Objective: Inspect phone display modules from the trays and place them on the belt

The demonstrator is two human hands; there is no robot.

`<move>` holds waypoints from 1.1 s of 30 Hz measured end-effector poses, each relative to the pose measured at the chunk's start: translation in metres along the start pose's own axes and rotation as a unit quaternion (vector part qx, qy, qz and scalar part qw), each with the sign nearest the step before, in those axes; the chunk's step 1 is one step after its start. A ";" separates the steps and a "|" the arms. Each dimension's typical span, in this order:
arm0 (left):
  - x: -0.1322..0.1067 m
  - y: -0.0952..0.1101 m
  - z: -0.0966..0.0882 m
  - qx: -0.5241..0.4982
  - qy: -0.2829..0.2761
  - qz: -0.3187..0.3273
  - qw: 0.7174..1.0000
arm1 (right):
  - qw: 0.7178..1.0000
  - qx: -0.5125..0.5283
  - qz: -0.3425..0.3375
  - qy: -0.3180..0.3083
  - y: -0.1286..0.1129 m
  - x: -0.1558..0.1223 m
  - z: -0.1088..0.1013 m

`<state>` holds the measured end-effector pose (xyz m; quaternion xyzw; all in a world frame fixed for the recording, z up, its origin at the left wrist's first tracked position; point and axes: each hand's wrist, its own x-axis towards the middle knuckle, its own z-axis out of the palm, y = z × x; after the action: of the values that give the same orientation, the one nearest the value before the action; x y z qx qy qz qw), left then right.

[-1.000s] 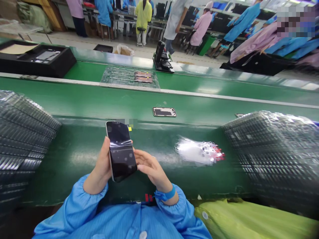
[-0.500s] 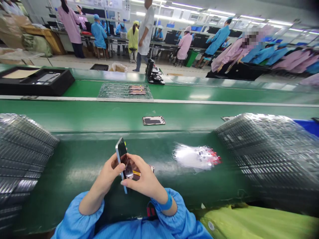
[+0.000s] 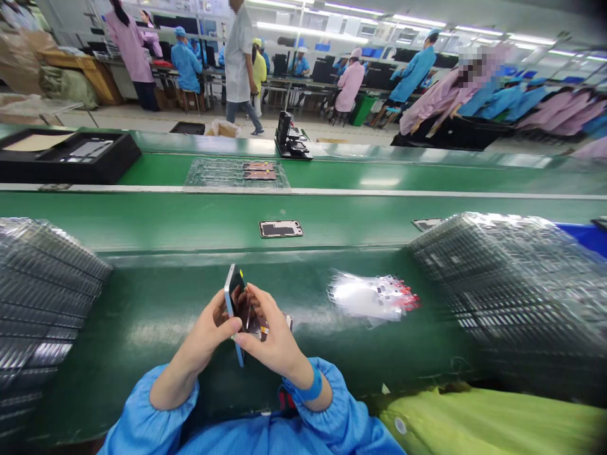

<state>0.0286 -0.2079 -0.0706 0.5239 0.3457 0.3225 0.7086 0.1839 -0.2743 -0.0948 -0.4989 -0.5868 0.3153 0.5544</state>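
Observation:
A slim phone (image 3: 236, 294) with blue-silver edges and a dark glossy face stands tilted on edge above the green bench. My left hand (image 3: 208, 325) is closed round its back and side, thumb on the near edge. On the dark face side, my right hand (image 3: 272, 335) curls with its thumb and fingertips against the phone; what lies under those fingers is partly hidden. Behind my right hand, another phone part (image 3: 289, 321) with a pale rim lies on the bench, mostly covered. A yellow tab (image 3: 241, 273) shows near the phone's top.
Stacks of clear plastic trays (image 3: 42, 303) (image 3: 493, 284) flank the bench. A pile of clear film pieces with red tabs (image 3: 374, 296) lies right of my hands. On the conveyor ahead sit a phone frame (image 3: 281, 229) and a tray (image 3: 213, 175). Yellow-green cloth (image 3: 474, 420) is at the lower right.
The phone has turned slightly and moved a little right in my hands; my right fingers have shifted on it. The phone frame on the conveyor moved left. A person in the background walked left.

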 end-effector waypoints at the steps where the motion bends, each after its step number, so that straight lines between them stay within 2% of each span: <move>1: 0.000 0.000 0.000 0.000 -0.014 -0.001 1.000 | 1.000 -0.004 -0.002 0.005 0.000 0.000 0.000; 4: -0.001 0.003 -0.006 -0.008 -0.033 0.021 0.999 | 0.999 -0.035 -0.011 0.005 -0.002 0.000 0.001; 8: 0.000 0.013 -0.016 0.017 -0.017 0.047 0.999 | 0.996 -0.089 -0.030 -0.007 -0.004 -0.004 0.003; 13: -0.001 0.016 -0.014 0.050 -0.029 0.059 0.997 | 0.993 -0.104 -0.060 0.003 -0.005 -0.005 0.003; 23: -0.004 0.015 -0.017 0.008 -0.062 0.037 0.997 | 0.986 -0.111 -0.118 0.022 -0.003 -0.005 0.000; 33: -0.005 0.014 -0.020 0.002 -0.070 0.026 0.997 | 0.988 -0.109 -0.110 0.009 -0.004 -0.004 -0.001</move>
<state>0.0077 -0.1984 -0.0605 0.5555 0.2821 0.3022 0.7214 0.1831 -0.2792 -0.0927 -0.4914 -0.6637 0.1823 0.5336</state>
